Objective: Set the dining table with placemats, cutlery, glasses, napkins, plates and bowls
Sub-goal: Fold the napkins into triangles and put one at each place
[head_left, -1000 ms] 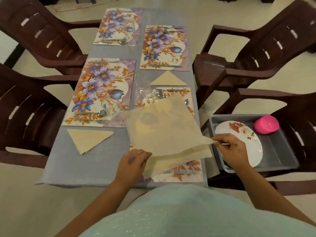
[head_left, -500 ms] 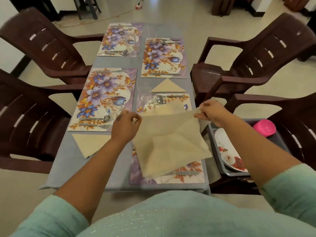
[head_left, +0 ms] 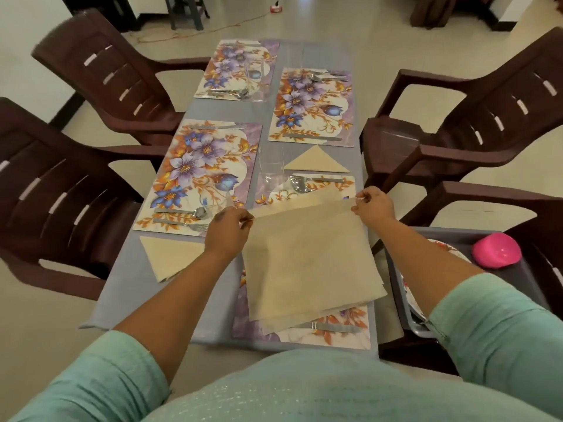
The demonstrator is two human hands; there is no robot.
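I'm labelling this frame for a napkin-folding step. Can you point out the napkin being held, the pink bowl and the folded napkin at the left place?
held napkin (head_left: 307,257): head view, middle of the sheet.
pink bowl (head_left: 496,250): head view, its domed side.
folded napkin (head_left: 166,254): head view, centre of the triangle.

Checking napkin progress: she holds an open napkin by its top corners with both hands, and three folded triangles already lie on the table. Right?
Not quite. The head view shows two folded triangles, not three. Both hands do pinch the open napkin.

A beige napkin (head_left: 307,257) is held spread by its top corners between the left hand (head_left: 227,231) and right hand (head_left: 373,204), hanging over a floral placemat (head_left: 341,333).
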